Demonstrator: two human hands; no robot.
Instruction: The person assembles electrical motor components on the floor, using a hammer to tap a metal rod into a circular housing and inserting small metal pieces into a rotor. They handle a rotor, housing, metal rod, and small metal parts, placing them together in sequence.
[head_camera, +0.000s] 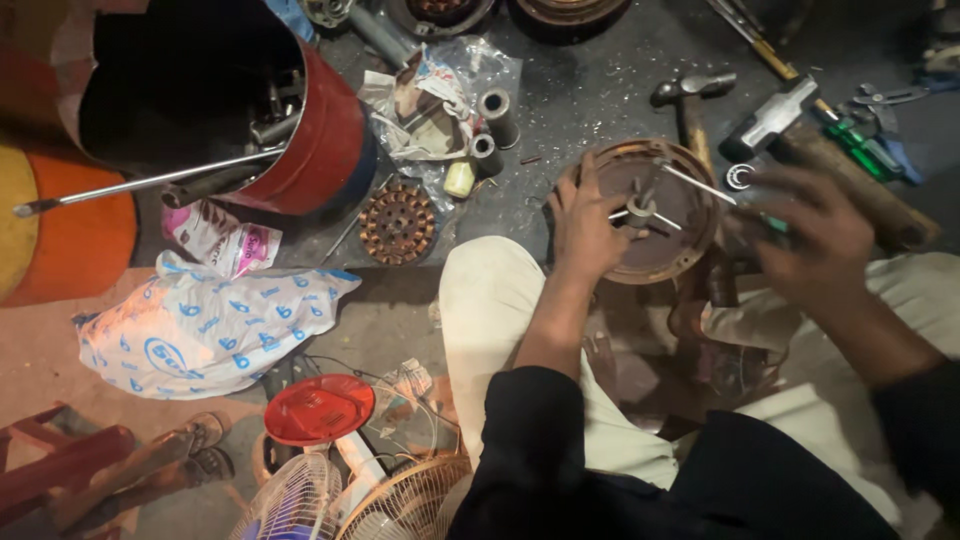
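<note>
A round brown motor housing (690, 235) with a metal shaft in its middle rests in front of my knees. My left hand (585, 225) grips its left rim, fingers curled over the edge. My right hand (810, 240), blurred, is shut on a green-handled screwdriver (775, 222) whose thin shaft (700, 186) reaches over the housing toward the centre shaft. The tip's contact point is hard to make out.
A copper-wound stator (398, 222) lies to the left, by small cylinders (497, 117) and plastic bags (205, 325). A red drum (320, 140) holds rods at upper left. Two hammers (690, 100) lie beyond the housing. Fan parts (320, 410) lie near my left leg.
</note>
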